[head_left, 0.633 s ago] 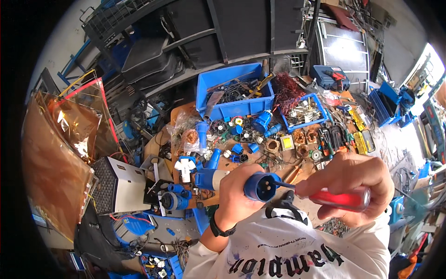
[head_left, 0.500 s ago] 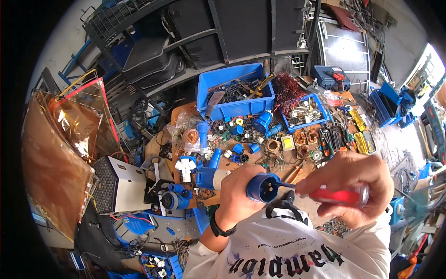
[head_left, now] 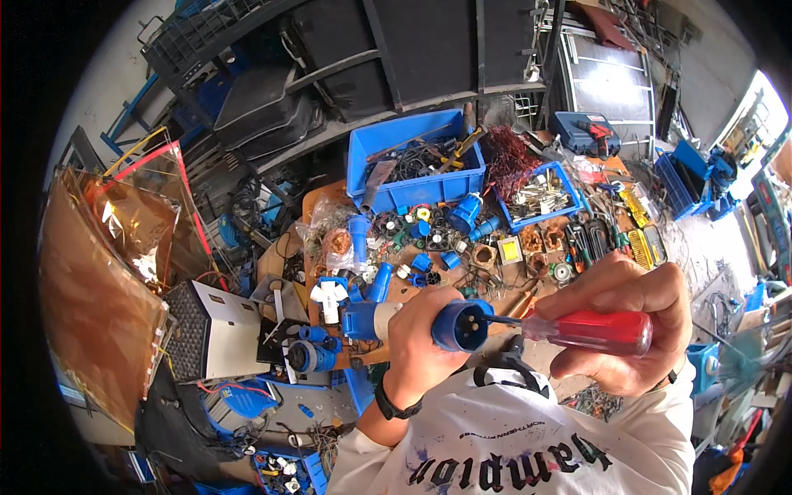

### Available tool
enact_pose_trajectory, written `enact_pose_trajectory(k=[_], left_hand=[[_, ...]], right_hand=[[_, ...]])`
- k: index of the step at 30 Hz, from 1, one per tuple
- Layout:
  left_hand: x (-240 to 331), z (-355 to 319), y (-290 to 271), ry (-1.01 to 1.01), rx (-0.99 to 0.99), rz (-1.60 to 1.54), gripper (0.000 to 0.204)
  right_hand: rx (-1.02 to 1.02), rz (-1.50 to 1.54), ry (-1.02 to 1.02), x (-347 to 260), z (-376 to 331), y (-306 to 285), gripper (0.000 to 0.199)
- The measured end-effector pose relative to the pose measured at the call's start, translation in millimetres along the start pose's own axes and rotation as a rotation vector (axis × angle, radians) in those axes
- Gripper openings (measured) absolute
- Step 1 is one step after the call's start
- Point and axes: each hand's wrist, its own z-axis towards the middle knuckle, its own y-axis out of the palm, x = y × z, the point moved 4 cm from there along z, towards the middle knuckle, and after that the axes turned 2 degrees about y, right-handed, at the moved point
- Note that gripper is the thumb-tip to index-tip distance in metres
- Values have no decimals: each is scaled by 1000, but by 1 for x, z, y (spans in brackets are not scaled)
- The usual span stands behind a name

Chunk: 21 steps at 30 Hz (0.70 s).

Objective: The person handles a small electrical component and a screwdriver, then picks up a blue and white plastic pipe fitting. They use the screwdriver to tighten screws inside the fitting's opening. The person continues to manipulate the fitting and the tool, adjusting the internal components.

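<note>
My left hand (head_left: pixel 417 338) is wrapped round a blue and white industrial plug (head_left: pixel 450 330). Its round blue collar faces right, and metal pins show inside. The plug's other blue end (head_left: pixel 359 320) sticks out to the left of my fist. In my right hand (head_left: pixel 639 318) is a screwdriver (head_left: pixel 598 330) with a clear and red handle, held between thumb and fingers. Its shaft points left, and the tip reaches into the open collar beside the pins. Whether the tip sits on a screw is hidden.
Beyond my hands, a wooden table (head_left: pixel 330 194) carries blue connector parts, a large blue crate (head_left: pixel 417 194) of cables and a blue tray (head_left: pixel 540 219) of metal pieces. Hand tools lie at its right. A white-and-black box (head_left: pixel 235 326) stands at left, near stacked brown sheets (head_left: pixel 99 305).
My right hand's fingers have shifted their grip, showing more of the screwdriver's red handle. The plug has moved slightly left in my left hand, with the tip still inside its collar.
</note>
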Motion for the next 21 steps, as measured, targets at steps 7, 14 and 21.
enact_pose_trajectory(k=[7, 14, 21], left_hand=[[3, 2, -2, 26, 3, 0, 40], [3, 1, -7, 36, -3, 6, 40], [-1, -5, -9, -25, -10, -49, 40]], right_hand=[[-41, 143, -25, 2, -4, -2, 51], [-42, 174, -11, 3, -5, 2, 48], [-167, 227, 33, 3, 2, 3, 35]])
